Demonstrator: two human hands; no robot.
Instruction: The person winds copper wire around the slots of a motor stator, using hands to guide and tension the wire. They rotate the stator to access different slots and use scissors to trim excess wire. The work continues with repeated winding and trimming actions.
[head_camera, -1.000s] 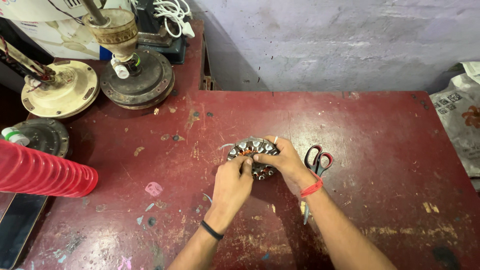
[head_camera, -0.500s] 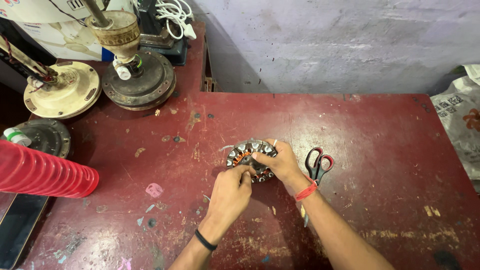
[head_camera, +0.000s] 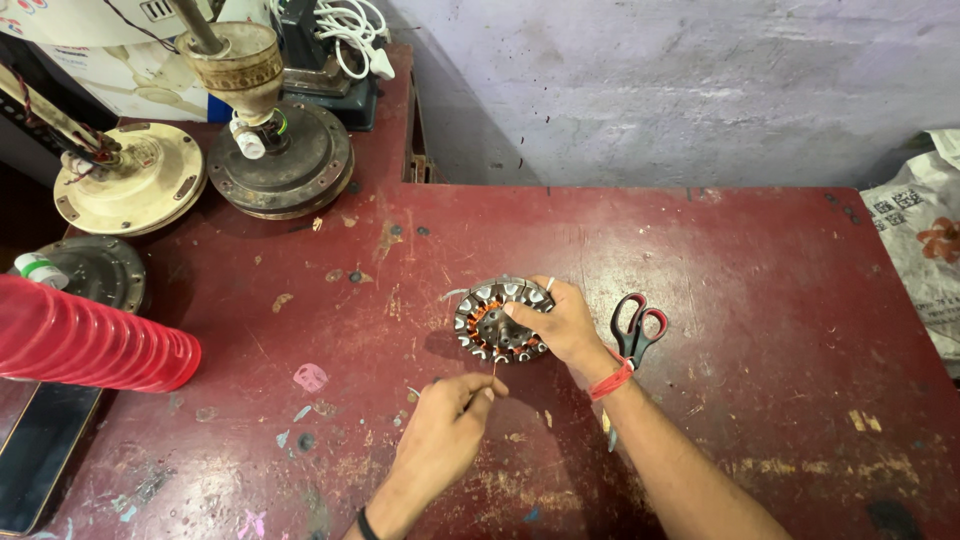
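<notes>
At the 9 o'clock edge of the table (head_camera: 760, 260) lies a red ribbed tube (head_camera: 85, 340), its corrugated plastic wall glossy, resting partly over a dark round fan cover (head_camera: 100, 270). Below it, at 8 o'clock, a flat black phone (head_camera: 40, 450) lies screen up at the table edge. At 10 to 11 o'clock stand two dismantled ceiling-fan motor housings: a cream enamelled one (head_camera: 130, 185) and a tarnished brown one (head_camera: 285, 165) carrying a brass-coloured canopy cup (head_camera: 232, 62); both sit flat on their broad faces, well apart from the work area. A coil of white cable (head_camera: 350, 35) rests at 12 o'clock. The table surface is dark red paint, scratched and flecked.

Near centre, the left hand (head_camera: 445, 435) has its grip closed to a pinch of thumb and forefinger on a thin strand of wire (head_camera: 493, 372), which runs up toward the stator; the pinch keeps the strand taut. At 12 o'clock from that hand lies the fan stator (head_camera: 495, 325), a ring of laminated steel teeth around copper-coloured windings, flat on the table. The right hand (head_camera: 560, 322) rests on the stator's 3 o'clock side, fingers partly curled over the rim and thumb pressing on top, steadying it. A red thread band (head_camera: 612, 378) circles that wrist. Just beside it, at 3 o'clock, lie red-and-black scissors (head_camera: 635, 325), blades closed. A printed white sack (head_camera: 920, 240) sits past the table's right edge.
</notes>
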